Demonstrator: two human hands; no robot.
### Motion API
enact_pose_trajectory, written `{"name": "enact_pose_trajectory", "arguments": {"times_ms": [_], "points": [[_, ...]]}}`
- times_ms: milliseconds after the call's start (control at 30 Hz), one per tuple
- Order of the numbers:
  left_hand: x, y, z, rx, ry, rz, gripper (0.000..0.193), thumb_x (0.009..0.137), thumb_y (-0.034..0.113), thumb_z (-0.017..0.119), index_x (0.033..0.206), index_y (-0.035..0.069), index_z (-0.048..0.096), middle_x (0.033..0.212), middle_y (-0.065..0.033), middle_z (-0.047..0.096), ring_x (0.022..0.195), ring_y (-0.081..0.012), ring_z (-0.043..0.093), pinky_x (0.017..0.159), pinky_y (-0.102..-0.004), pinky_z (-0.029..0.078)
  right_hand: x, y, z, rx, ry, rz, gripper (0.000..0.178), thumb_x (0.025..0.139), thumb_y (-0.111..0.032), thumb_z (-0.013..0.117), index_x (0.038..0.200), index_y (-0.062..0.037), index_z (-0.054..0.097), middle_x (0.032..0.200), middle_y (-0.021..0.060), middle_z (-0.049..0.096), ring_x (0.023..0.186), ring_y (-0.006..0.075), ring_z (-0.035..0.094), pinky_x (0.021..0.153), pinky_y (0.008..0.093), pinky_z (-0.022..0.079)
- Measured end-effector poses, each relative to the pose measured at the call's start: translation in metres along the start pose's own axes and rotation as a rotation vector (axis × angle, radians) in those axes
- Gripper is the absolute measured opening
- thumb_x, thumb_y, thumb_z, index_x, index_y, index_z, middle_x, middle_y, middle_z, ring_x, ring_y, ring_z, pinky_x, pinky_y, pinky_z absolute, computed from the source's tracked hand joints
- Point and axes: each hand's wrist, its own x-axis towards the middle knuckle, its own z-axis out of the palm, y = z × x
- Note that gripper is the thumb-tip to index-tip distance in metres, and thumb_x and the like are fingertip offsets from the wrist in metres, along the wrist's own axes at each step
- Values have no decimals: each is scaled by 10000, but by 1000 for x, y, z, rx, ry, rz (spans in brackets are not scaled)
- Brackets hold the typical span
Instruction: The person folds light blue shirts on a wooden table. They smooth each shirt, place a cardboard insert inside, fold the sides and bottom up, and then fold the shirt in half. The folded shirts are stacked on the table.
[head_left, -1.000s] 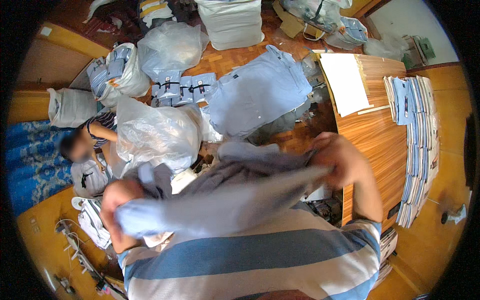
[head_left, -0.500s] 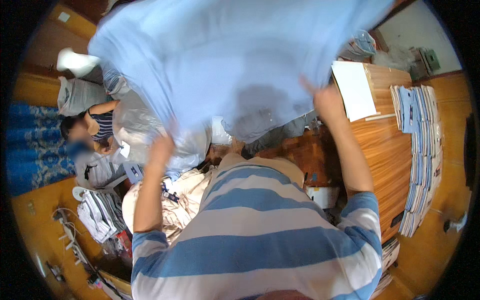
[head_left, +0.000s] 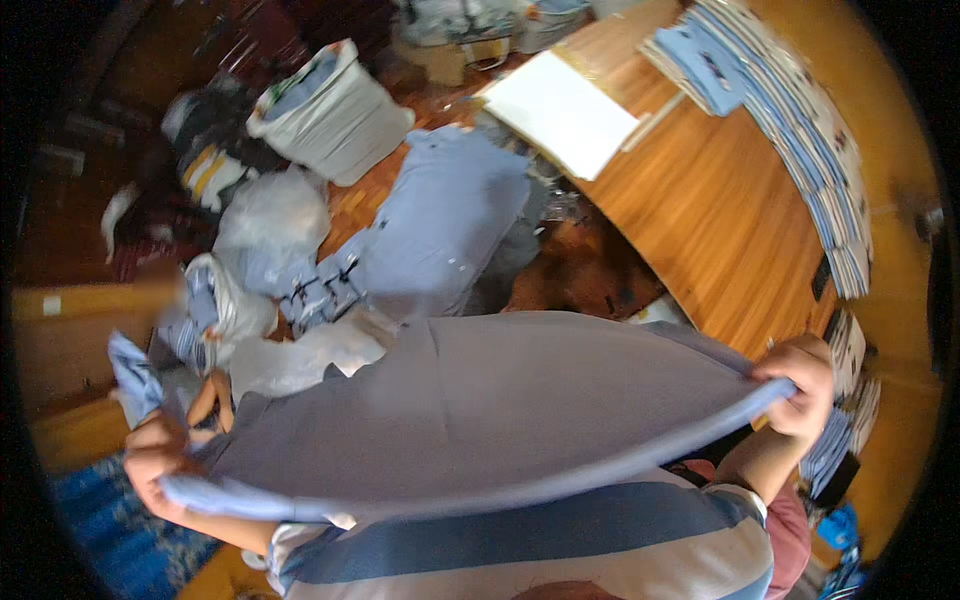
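A blue-grey garment [head_left: 480, 410], by its look a shirt, is stretched wide in front of my chest. My left hand [head_left: 158, 465] grips its left end, with a lighter blue flap of cloth standing up above the fist. At the other end, my right hand [head_left: 802, 385] has its fingers closed on the garment's edge. The near edge sags in a curve between both fists and is smeared by motion. Behind the garment, a heap of blue clothes [head_left: 450, 215] lies on the floor.
To the right stands a wooden table [head_left: 715, 220] bearing a white board [head_left: 565, 115] and a long row of folded shirts [head_left: 795, 135]. A stuffed white sack [head_left: 340, 125] and a clear plastic bag [head_left: 275, 220] sit ahead. Another person's arm [head_left: 208, 402] shows at the left.
The garment has come down from high in front to chest level, pulled taut sideways. Both hands have moved lower and farther apart. The view has turned, showing more floor and sacks.
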Motion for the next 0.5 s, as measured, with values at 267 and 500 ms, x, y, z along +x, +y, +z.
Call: {"name": "enact_pose_trajectory", "arguments": {"times_ms": [267,500], "points": [[346,-20,16,-304,-759,196,471,800,391,863,1097,65,696,1184,-106,669,1016,-265,691,813,-334,449,-167,19,-94,-150,844,-4,319,851,-250,807,659,-107,596,564,9,550,461,170,502,447,310,353],[652,96,196,774,-416,162,765,717,296,927,1397,68,659,1302,-127,695,1189,-315,673,1062,-392,501,-224,149,-242,-484,310,608,254,915,-272,785,970,-49,674,840,84,677,749,221,633,703,355,496]]}}
